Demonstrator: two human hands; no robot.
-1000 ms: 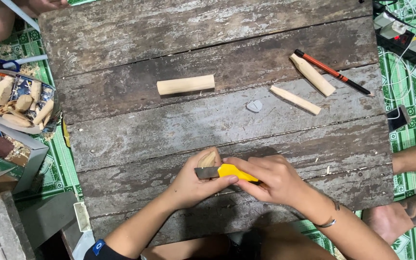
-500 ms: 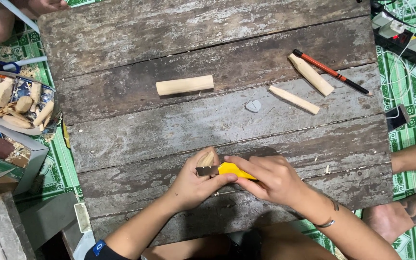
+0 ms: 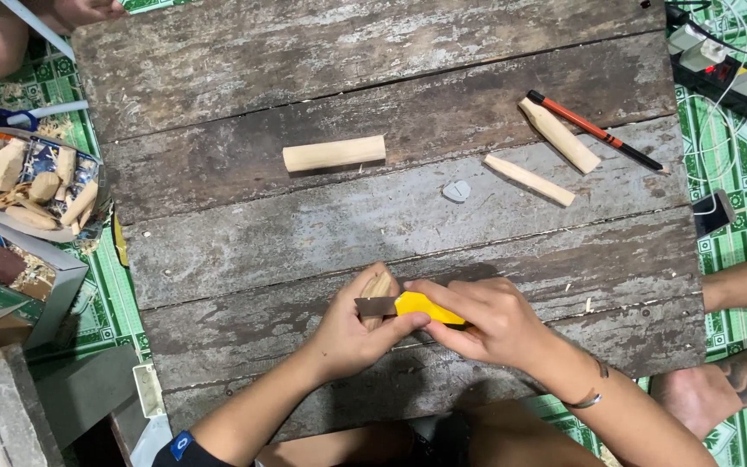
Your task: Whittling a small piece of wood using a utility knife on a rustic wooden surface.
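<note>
Near the table's front edge, our left hand pinches a small wood piece. Our right hand grips a yellow knife, blade touching it. We think it's partly carved; 3 sticks wait.

knife: yellow | table: grey | mat: green patterned

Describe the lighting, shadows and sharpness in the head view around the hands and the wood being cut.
Head view: even, soft overhead light, no glare; the wood piece, yellow knife, left hand and right hand are sharp; the hands throw a soft, dim shadow onto the plank table toward the near edge.
</note>
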